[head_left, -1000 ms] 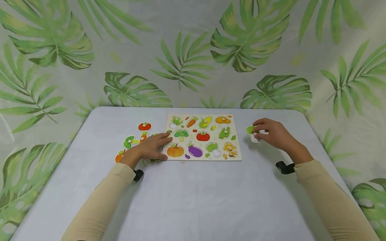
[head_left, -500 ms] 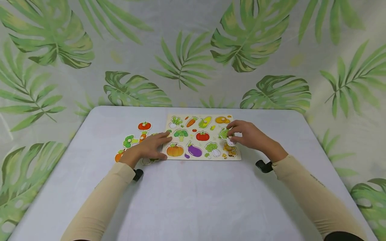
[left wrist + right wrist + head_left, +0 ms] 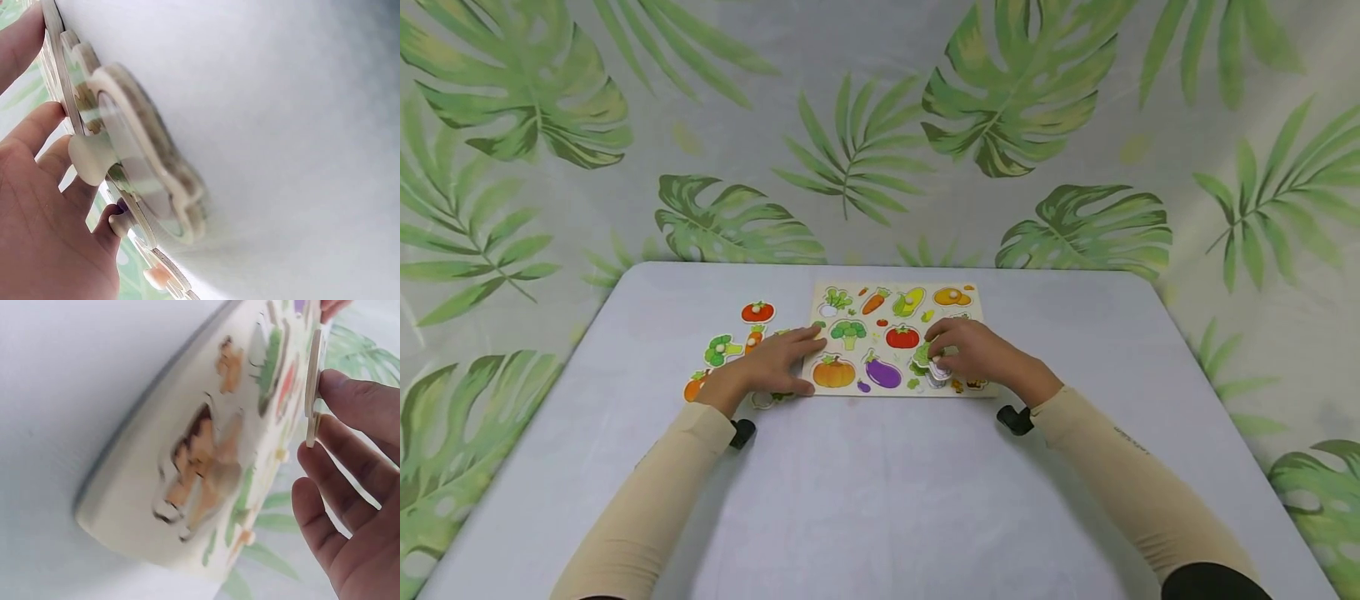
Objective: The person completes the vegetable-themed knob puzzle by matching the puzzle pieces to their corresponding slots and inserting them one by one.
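My right hand [image 3: 976, 350] pinches a wooden bok choy puzzle piece [image 3: 937, 372] between thumb and fingers, over the lower right of the vegetable puzzle board [image 3: 823, 288]. It overlaps the printed bok choy. In the right wrist view the piece [image 3: 312, 381] appears edge-on, tilted above the board [image 3: 128, 500]. The mushroom piece [image 3: 200, 465], with a round knob, sits at the board's near right corner. My left hand [image 3: 771, 365] rests with spread fingers at the board's left edge. Below its palm, the left wrist view shows a knobbed piece [image 3: 140, 165].
Loose knobbed pieces lie left of the board: a tomato [image 3: 757, 312], a broccoli [image 3: 721, 351], a carrot [image 3: 754, 340] and an orange piece [image 3: 695, 386], others partly under the left hand. A white cloth covers the table [image 3: 880, 500]. Behind hangs a leaf-patterned curtain [image 3: 850, 142].
My right hand has carried the bok choy piece leftward, from the cloth right of the board to above its lower right part. The left hand has stayed in place.
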`<control>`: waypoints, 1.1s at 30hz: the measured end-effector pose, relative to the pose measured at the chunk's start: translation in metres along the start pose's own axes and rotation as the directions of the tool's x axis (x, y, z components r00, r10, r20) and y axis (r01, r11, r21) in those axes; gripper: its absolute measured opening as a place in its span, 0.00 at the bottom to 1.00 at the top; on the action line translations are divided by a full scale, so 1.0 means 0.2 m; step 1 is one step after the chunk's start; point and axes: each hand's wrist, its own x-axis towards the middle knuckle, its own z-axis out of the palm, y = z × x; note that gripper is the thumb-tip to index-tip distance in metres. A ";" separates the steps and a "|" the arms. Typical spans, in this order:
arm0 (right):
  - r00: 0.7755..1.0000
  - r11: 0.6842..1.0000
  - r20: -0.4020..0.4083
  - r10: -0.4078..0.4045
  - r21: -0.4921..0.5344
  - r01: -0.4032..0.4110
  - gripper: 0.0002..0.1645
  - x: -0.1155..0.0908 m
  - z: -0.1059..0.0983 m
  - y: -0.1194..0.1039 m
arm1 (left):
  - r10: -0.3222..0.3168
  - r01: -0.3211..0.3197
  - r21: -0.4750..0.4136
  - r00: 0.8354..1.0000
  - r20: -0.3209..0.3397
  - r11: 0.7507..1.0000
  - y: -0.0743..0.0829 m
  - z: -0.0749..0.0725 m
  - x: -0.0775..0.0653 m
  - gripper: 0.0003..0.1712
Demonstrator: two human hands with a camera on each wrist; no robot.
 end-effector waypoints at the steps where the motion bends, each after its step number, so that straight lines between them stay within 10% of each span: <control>1: 1.000 1.000 0.006 0.003 0.003 -0.003 0.09 0.00 0.01 0.00 | -0.002 0.002 -0.002 1.000 0.000 1.000 0.00 0.00 0.00 0.47; 33: 1.000 1.000 0.006 -0.011 0.008 0.011 0.08 0.03 0.10 0.02 | 0.016 -0.016 0.005 1.000 -0.005 1.000 -0.01 0.01 0.01 0.47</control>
